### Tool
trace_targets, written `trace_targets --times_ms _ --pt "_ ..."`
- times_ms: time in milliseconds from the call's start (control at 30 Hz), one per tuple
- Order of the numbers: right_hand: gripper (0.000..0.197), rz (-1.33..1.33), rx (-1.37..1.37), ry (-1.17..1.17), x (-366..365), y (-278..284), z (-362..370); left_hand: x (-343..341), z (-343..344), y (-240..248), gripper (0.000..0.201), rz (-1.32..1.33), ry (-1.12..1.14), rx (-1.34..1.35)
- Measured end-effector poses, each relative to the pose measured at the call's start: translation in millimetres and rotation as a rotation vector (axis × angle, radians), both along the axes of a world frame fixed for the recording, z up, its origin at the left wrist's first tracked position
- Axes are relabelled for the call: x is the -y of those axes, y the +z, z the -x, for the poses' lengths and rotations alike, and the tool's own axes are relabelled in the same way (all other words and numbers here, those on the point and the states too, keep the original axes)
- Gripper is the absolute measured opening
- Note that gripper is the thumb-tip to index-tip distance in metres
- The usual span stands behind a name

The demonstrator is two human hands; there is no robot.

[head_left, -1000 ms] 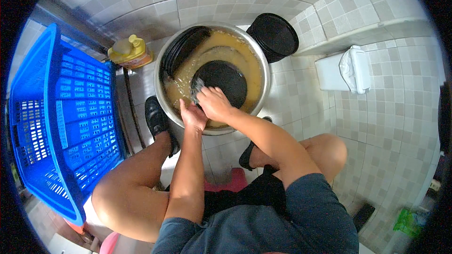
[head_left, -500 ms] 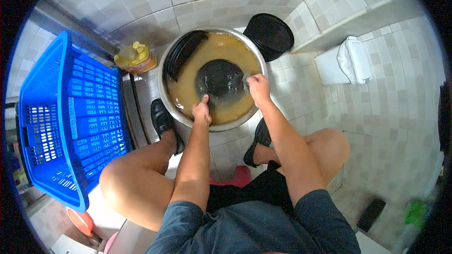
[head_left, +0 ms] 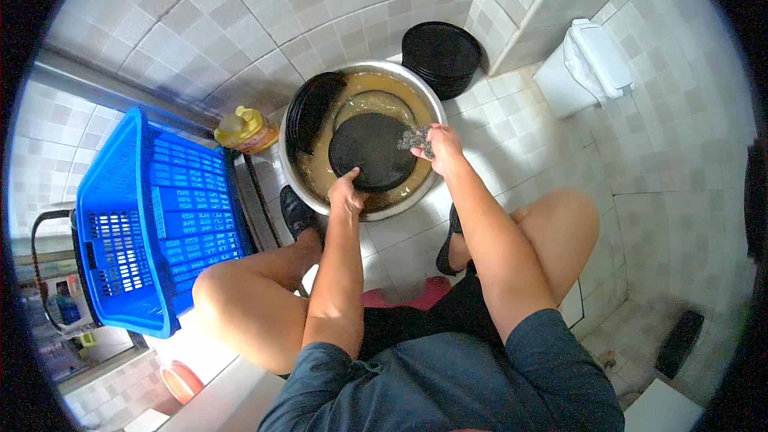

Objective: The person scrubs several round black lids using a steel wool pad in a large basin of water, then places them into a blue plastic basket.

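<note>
A wide metal basin [head_left: 436, 104] of murky yellowish water stands on the floor in front of me. My left hand [head_left: 347, 190] grips the near left edge of a round black plate [head_left: 372, 152], its thumb on top, holding it at the water's surface. In my right hand [head_left: 442, 146] is a grey steel wool scrubber [head_left: 412, 141], which lies against the plate's right side. Several more black plates [head_left: 314, 116] lean together inside the basin's left part. Behind the held plate, a round shape shows under the water; what it is I cannot tell.
A stack of round black plates [head_left: 442, 58] stands on the floor beyond the basin, to the right. A yellow jug [head_left: 246, 130] is left of the basin, near a large blue plastic basket [head_left: 164, 224]. A white lidded bin [head_left: 578, 68] stands at the right wall.
The black plate has come up from beneath the water to its surface in my left hand. My right hand has brought the scrubber onto it. The whole view has shifted slightly.
</note>
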State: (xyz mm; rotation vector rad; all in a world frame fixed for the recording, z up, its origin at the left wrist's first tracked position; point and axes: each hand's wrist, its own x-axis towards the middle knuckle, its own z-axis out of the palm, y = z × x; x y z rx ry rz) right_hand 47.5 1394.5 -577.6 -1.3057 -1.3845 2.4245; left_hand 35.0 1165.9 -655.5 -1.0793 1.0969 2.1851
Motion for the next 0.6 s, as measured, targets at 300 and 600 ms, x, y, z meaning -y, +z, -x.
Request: trace_targets --times_ms 300,600 --pt "0.011 -0.112 0.070 0.320 -5.7 37.3 -2.9 -18.3 -0.8 83.3 0.020 0.452 -0.074 -0.525" --pt "0.026 -0.298 -0.092 0.564 17.9 71.7 -2.0 -14.1 -10.7 101.6 0.020 1.030 -0.266 -0.918"
